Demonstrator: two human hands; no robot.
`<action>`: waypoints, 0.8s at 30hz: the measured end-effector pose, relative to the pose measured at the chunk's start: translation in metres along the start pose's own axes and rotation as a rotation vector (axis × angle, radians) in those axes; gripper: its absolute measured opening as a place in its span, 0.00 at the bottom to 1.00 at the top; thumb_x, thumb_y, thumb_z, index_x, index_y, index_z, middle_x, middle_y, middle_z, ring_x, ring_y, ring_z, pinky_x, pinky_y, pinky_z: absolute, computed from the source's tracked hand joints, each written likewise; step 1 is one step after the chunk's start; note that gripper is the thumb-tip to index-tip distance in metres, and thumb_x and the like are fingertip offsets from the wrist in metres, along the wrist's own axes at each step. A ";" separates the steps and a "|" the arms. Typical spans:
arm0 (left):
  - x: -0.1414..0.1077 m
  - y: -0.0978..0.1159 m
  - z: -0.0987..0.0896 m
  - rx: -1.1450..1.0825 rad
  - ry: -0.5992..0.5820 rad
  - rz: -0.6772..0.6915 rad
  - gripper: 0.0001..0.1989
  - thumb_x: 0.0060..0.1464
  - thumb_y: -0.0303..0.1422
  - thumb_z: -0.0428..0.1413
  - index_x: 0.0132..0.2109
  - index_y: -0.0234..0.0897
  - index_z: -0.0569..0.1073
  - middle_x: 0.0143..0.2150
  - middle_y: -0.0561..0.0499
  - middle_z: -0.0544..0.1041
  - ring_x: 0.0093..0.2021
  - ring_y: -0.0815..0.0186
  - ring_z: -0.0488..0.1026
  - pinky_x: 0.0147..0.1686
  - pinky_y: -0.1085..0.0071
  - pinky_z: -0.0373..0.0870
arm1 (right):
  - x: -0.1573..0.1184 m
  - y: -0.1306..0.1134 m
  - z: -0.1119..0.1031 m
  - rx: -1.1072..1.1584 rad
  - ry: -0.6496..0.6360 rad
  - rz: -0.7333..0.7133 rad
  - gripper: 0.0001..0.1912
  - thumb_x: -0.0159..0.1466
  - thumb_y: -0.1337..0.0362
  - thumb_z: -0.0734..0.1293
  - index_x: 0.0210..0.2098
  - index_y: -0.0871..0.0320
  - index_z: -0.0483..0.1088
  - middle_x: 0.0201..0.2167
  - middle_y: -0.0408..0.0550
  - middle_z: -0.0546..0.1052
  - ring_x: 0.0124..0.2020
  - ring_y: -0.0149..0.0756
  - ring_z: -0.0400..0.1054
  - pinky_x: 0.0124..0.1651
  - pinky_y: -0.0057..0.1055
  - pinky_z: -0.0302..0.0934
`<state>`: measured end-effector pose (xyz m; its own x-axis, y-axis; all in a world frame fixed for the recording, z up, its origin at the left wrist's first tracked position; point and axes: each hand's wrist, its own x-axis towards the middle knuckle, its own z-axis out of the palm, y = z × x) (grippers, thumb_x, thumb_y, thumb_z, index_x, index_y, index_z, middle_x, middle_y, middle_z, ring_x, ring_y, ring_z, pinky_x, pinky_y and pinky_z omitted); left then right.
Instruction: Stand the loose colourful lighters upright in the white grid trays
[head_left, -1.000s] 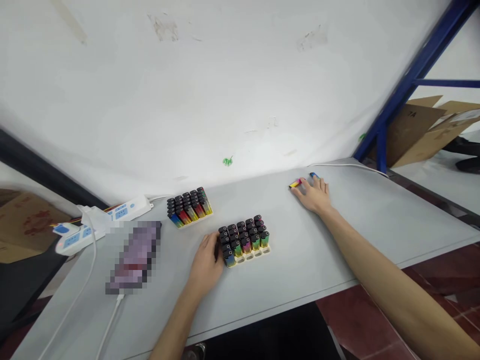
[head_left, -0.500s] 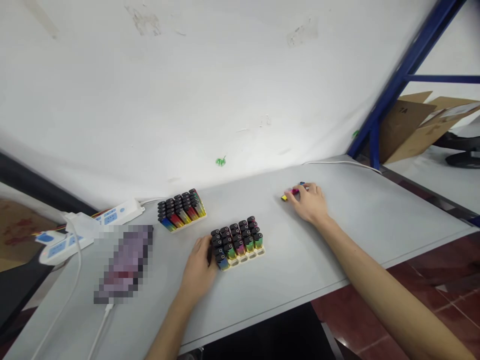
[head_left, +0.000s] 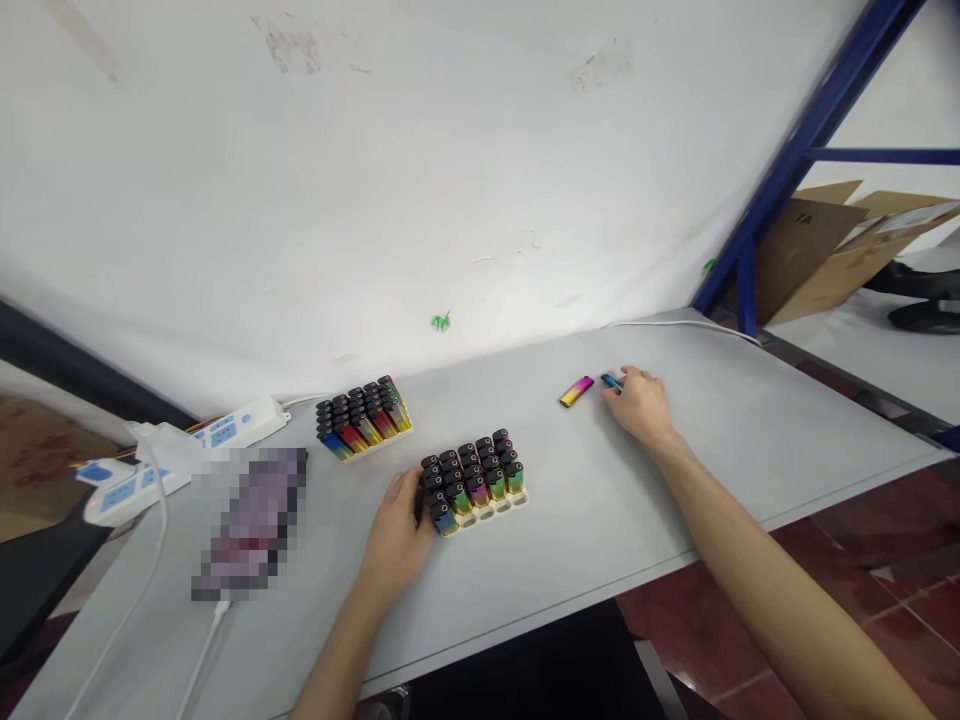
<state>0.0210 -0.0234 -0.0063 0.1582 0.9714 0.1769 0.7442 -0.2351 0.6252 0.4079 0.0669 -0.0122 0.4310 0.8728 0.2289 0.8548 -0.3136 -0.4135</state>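
Note:
A pale tray [head_left: 487, 515] on the table holds several upright black-topped lighters [head_left: 477, 490] in shiny blue, green and pink. Empty holes show along its front row. My left hand [head_left: 397, 525] is curled around the tray's left end, thumb and fingers steadying it; some fingertips are hidden. Off to the right, my right hand [head_left: 637, 402] has its fingers closed on a blue lighter [head_left: 612, 382] lying on the tabletop, partly covered by the hand. Just left of that hand, a pink-and-yellow lighter [head_left: 577, 391] lies flat, untouched.
Behind and left stands a second tray of lighters [head_left: 364, 418]. A power strip [head_left: 225, 430] with white cables and a pixelated phone-like object [head_left: 255, 520] occupy the left side. White wall [head_left: 480, 200] backs the table; a blue metal frame [head_left: 750, 240] and cardboard box [head_left: 832, 250] stand right.
My right hand has shifted right, off the pink-and-yellow lighter, which now lies uncovered, and is at the blue lighter. My left hand stays at the tray.

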 end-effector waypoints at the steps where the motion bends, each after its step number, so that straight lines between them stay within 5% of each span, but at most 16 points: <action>1: 0.000 0.000 0.000 -0.001 0.002 -0.004 0.19 0.50 0.22 0.47 0.48 0.38 0.69 0.44 0.46 0.75 0.47 0.57 0.73 0.47 0.59 0.71 | 0.000 -0.001 -0.002 0.012 0.004 -0.005 0.23 0.62 0.65 0.61 0.55 0.69 0.69 0.47 0.64 0.75 0.49 0.52 0.68 0.51 0.40 0.60; 5: 0.000 0.001 -0.001 -0.002 0.004 -0.003 0.19 0.50 0.22 0.47 0.49 0.38 0.69 0.44 0.46 0.75 0.48 0.57 0.73 0.47 0.59 0.71 | -0.003 -0.011 -0.009 0.270 0.016 -0.041 0.17 0.63 0.63 0.59 0.49 0.60 0.70 0.42 0.56 0.76 0.37 0.43 0.69 0.41 0.35 0.60; 9: 0.000 0.000 -0.001 -0.002 0.000 -0.001 0.20 0.49 0.21 0.47 0.49 0.38 0.69 0.46 0.46 0.75 0.49 0.57 0.73 0.49 0.59 0.71 | -0.016 -0.027 -0.015 0.607 -0.042 -0.081 0.10 0.66 0.57 0.58 0.35 0.55 0.67 0.24 0.43 0.69 0.24 0.35 0.60 0.30 0.31 0.53; 13: -0.001 -0.002 0.000 0.015 0.008 0.007 0.21 0.48 0.21 0.47 0.48 0.38 0.70 0.47 0.45 0.75 0.49 0.56 0.73 0.49 0.57 0.71 | -0.028 -0.038 -0.012 0.811 -0.185 -0.025 0.29 0.69 0.45 0.48 0.18 0.53 0.52 0.15 0.40 0.53 0.18 0.31 0.47 0.24 0.31 0.44; 24: -0.001 -0.003 -0.001 0.023 0.002 0.000 0.21 0.48 0.22 0.46 0.50 0.37 0.69 0.48 0.44 0.75 0.51 0.56 0.73 0.51 0.57 0.71 | -0.029 -0.042 0.002 1.004 -0.310 -0.056 0.27 0.68 0.43 0.47 0.19 0.51 0.50 0.12 0.38 0.51 0.14 0.30 0.43 0.19 0.31 0.42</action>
<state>0.0181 -0.0241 -0.0071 0.1575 0.9712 0.1785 0.7591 -0.2347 0.6072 0.3588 0.0558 -0.0027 0.1840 0.9784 0.0937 0.1782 0.0606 -0.9821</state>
